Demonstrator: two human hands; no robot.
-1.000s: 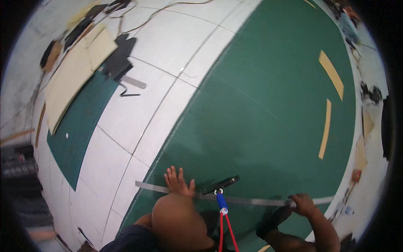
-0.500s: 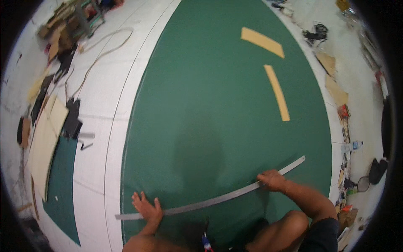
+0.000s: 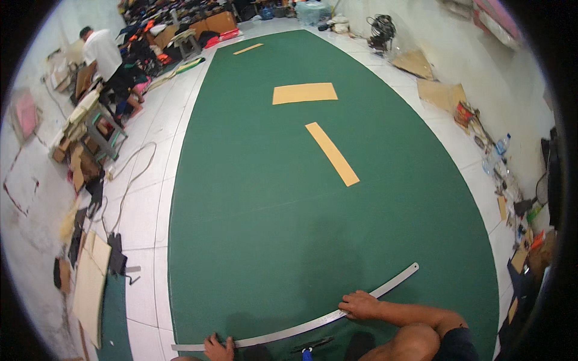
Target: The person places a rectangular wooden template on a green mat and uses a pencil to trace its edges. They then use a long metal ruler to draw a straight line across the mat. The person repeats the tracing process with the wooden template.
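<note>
A long metal ruler (image 3: 289, 333) lies across the green sheet (image 3: 253, 265) near my body and looks curved in this view. My left hand (image 3: 218, 349) rests over the ruler close to its left end, fingers apart. Further right, my right hand (image 3: 360, 305) has its fingers bent over the ruler and grips it. Beyond that hand, the ruler's holed end sticks out. Between my knees at the lower edge is a tool with a blue handle (image 3: 307, 354); its kind is hard to make out.
Tan pieces, a wide one (image 3: 305, 93) and a narrow strip (image 3: 332, 154), lie on the sheet, with a smaller strip (image 3: 248, 49) farther off. At the far left a person (image 3: 107, 60) bends by a stool (image 3: 102, 129). A cable (image 3: 129, 180) and boards line the left; clutter lines the right wall.
The view has tilted up, bringing the far end of the sheet and another person into sight. Both hands stay at the ruler, now lower in the picture.
</note>
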